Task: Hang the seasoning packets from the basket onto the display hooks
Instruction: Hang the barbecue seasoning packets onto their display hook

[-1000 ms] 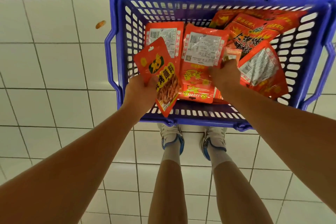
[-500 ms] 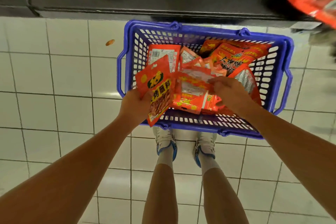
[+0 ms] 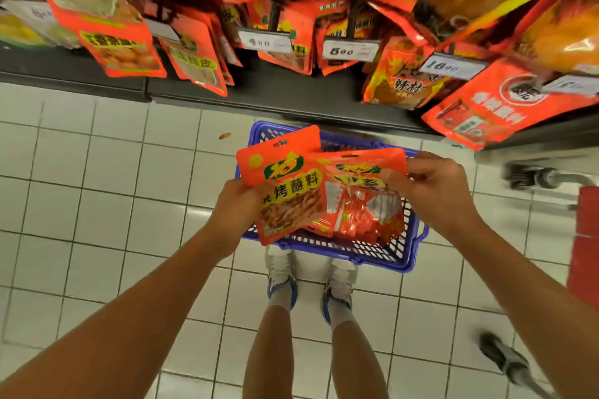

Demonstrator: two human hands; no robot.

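Now we hold two packets at frame centre above the basket (image 3: 400,256): left hand (image 3: 238,209) grips one packet (image 3: 285,185), right hand (image 3: 436,189) pinches another (image 3: 363,191). Light, floppy, slick film; best held near the top hang-hole.

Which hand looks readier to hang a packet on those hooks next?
Probably the left hand: it grips one front packet alone, hang hole up and uncovered. The right hand pinches a second packet lying partly behind the first, so it seems likelier to follow.
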